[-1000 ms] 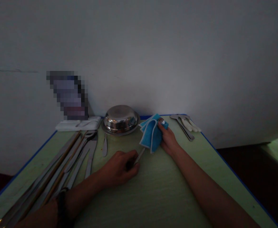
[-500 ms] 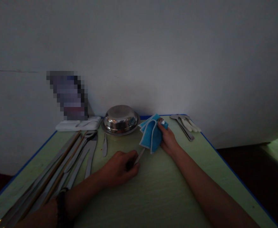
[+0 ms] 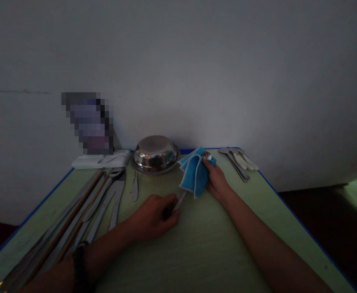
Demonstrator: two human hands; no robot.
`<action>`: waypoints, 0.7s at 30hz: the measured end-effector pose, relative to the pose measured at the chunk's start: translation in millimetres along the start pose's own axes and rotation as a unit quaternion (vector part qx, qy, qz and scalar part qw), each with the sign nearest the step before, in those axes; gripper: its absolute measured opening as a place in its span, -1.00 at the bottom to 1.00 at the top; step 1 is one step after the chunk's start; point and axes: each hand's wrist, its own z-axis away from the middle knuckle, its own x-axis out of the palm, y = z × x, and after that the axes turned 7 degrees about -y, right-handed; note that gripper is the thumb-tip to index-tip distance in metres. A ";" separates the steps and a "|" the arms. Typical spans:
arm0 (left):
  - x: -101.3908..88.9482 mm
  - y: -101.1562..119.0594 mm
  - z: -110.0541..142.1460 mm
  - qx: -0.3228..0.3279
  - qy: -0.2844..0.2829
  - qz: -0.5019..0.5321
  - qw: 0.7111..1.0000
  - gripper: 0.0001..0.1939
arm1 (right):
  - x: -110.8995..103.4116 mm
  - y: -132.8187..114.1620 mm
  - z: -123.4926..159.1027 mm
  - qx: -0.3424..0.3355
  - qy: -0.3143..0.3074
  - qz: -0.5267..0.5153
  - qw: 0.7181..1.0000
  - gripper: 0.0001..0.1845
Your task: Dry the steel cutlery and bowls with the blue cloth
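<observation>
My left hand [image 3: 156, 216] is closed around the lower end of a spoon's [image 3: 181, 200] thin metal handle. The handle slants up to the right and disappears under a blue cloth [image 3: 193, 176] with white edging. Folded over the spoon, this cloth is gripped by my right hand [image 3: 217, 180], whose thumb presses near a shiny rounded metal end, seemingly the spoon's bowl. Most of the spoon between my hands is covered. Both hands are above the light green table [image 3: 202, 252].
An upturned steel bowl [image 3: 156, 152] sits by the wall, a small metal utensil [image 3: 134, 189] before it. Long-handled utensils [image 3: 86, 203] lie left, partly under my forearm. A white folded cloth [image 3: 100, 162] and a blurred-out upright object [image 3: 89, 122] are behind. Spoons [image 3: 236, 167] and pale-handled cutlery [image 3: 243, 159] lie right.
Almost nothing differs. Both hands keep their hold on the spoon and the blue cloth, and the cloth's lower edge hangs very slightly lower.
</observation>
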 end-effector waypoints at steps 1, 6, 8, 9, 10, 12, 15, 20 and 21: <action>0.2 0.0 0.1 0.001 0.002 0.001 1.000 -0.85 | 0.2 -0.1 0.2 -0.002 -0.002 0.000 1.000 -0.77; 0.2 -0.1 0.1 0.003 0.004 0.003 1.000 -0.85 | 0.1 -0.2 0.4 -0.005 0.000 0.002 1.000 -0.77; 0.1 0.0 -0.1 0.001 -0.004 0.004 1.000 -0.86 | -0.1 -0.3 0.3 -0.004 0.003 0.005 1.000 -0.77; 0.1 -0.1 -0.2 -0.002 -0.008 0.003 1.000 -0.86 | -0.2 -0.4 0.2 -0.004 0.006 0.006 1.000 -0.78; 0.2 -0.1 -0.2 -0.006 -0.010 0.002 1.000 -0.86 | -0.3 -0.4 0.1 -0.005 0.008 0.007 1.000 -0.79; 0.4 -0.1 -0.2 -0.012 -0.010 -0.002 1.000 -0.86 | -0.3 -0.3 -0.1 -0.005 0.011 0.006 1.000 -0.81; 0.4 0.4 -0.1 -0.010 -0.013 -0.005 1.000 -0.86 | -0.5 0.1 -0.4 -0.001 0.013 0.005 1.000 -0.80; -0.9 1.7 -0.8 -0.011 -0.013 -0.009 1.000 -0.86 | -0.8 0.5 -0.6 -0.005 0.012 0.009 1.000 -0.80; -0.9 1.6 -0.9 -0.012 -0.012 -0.010 1.000 -0.86 | -0.7 0.5 -0.6 -0.005 0.013 0.010 1.000 -0.80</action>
